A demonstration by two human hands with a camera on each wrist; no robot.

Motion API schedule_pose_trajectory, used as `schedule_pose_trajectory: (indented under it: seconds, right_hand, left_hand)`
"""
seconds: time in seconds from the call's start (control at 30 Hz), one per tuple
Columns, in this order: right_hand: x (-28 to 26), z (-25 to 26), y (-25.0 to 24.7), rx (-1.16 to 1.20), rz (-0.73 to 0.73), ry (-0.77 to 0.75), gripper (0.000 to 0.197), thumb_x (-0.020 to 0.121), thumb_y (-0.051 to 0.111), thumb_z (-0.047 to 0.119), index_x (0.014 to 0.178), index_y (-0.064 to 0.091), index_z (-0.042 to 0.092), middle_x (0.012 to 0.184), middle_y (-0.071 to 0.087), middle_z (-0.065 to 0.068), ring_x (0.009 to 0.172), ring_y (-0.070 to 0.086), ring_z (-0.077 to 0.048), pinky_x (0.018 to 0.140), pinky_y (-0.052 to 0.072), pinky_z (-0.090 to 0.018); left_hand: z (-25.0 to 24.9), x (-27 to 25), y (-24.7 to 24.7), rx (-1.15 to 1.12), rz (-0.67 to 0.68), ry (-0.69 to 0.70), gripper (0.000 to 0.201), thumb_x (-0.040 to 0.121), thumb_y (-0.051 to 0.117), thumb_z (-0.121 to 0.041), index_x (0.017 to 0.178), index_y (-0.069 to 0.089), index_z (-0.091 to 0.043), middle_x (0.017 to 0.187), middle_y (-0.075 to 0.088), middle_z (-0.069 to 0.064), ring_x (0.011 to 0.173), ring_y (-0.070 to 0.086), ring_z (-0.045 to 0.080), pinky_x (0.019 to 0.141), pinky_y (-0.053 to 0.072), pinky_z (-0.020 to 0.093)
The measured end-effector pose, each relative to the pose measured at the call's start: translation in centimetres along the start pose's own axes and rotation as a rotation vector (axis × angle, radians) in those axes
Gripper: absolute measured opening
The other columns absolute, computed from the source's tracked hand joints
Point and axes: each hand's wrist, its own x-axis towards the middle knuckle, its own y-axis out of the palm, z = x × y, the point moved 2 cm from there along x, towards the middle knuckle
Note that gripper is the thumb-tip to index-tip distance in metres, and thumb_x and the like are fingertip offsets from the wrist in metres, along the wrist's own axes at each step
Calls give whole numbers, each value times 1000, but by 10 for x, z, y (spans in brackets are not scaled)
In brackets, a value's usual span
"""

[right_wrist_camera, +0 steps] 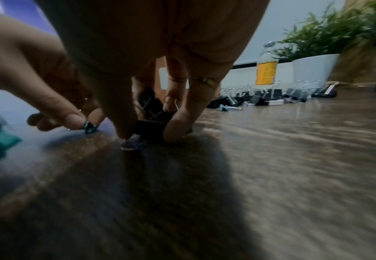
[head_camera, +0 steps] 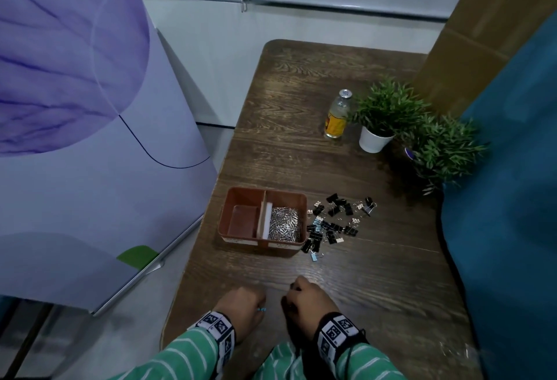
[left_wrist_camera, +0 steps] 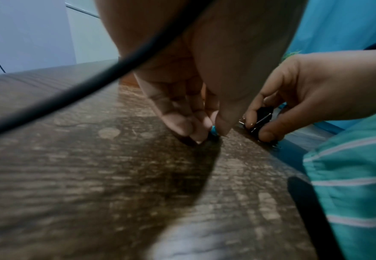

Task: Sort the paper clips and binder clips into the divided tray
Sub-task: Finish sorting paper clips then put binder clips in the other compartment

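The brown divided tray [head_camera: 229,213] sits mid-table; its right compartment holds silver paper clips [head_camera: 283,224], its left one looks bare. A pile of mostly black binder clips [head_camera: 334,219] lies just right of the tray. Near the table's front edge, my left hand [head_camera: 244,308] pinches a small blue binder clip [left_wrist_camera: 213,131] against the wood. Beside it, my right hand [head_camera: 304,298] grips several black binder clips [right_wrist_camera: 151,121] with thumb and fingers, their lower edge touching the table.
A glass bottle [head_camera: 336,115] and two potted plants [head_camera: 382,114] stand at the back right. A teal cloth surface [head_camera: 512,198] borders the table's right side, a large purple-white appliance [head_camera: 75,108] stands to the left. One blue clip [head_camera: 315,256] lies loose before the tray.
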Motion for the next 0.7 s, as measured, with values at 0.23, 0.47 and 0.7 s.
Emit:
schedule_pose_trajectory:
  seconds: [0.23, 0.47, 0.7]
  right_hand:
    - [-14, -28, -13, 160, -58, 123, 17, 89, 63, 25, 97, 76, 20, 113, 55, 0, 97, 64, -25, 82, 38, -15]
    - [-20, -37, -28, 238, -142, 174, 10, 87, 69, 24, 86, 78, 26, 92, 52, 10, 85, 60, -12, 77, 39, -11]
    - [-12, -25, -53, 635, -442, 268, 17, 72, 89, 17, 70, 76, 27, 83, 66, 12, 81, 61, 2, 73, 44, -8]
  left_hand:
    - [2, -7, -63, -77, -377, 78, 20, 95, 47, -43, 93, 59, -27, 94, 62, -7, 86, 61, 19, 71, 47, 33]
    - [36, 29, -136, -120, -667, -61, 16, 95, 57, -33, 91, 67, -22, 89, 52, -5, 76, 54, 16, 61, 40, 30]
    - [60, 47, -123, 51, -586, -246, 19, 88, 64, -41, 98, 76, -31, 121, 52, -3, 112, 43, 27, 89, 46, 44]
